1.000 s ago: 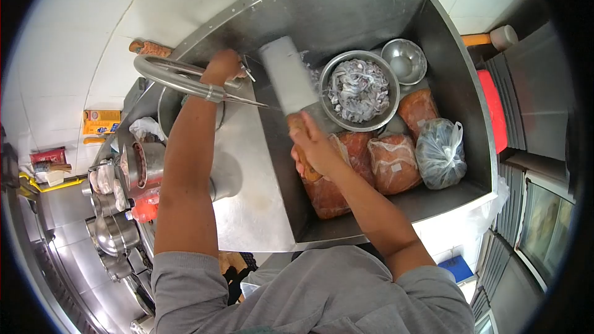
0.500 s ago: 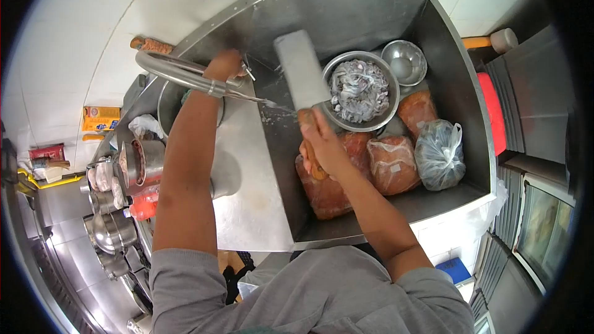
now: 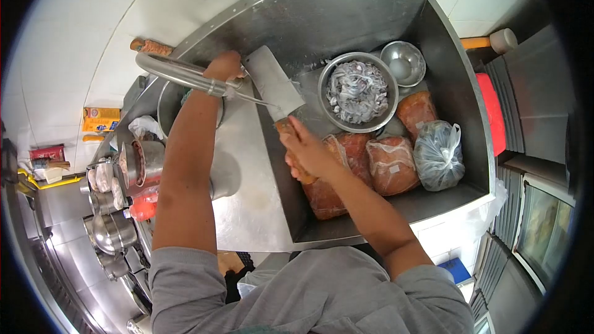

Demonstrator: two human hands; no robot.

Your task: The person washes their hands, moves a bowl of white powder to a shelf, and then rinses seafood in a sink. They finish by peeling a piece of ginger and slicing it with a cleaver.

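My right hand [image 3: 307,151] is wrapped round the wooden handle of a cleaver [image 3: 272,80]. The broad blade lies under the tap [image 3: 179,74], and a thin stream of water runs onto it near the handle. Up at the back left of the sink, my left hand [image 3: 225,65] is closed at the tap handle [image 3: 244,72]; its fingertips are mostly hidden. To the right of the blade stands a steel bowl [image 3: 322,102] filled with greyish-white strips I cannot identify.
The steel sink [image 3: 334,230] also holds a small steel bowl [image 3: 403,65], several plastic-wrapped reddish-brown blocks [image 3: 392,164] and a knotted clear bag [image 3: 439,156]. A metal pot [image 3: 166,108] stands left of my forearm. Pans [image 3: 114,232] and a red-capped bottle area crowd the far left.
My right hand has moved the cleaver left and slightly down, bringing its blade closer to my left hand and tilting it further left. My left hand stays at the tap.
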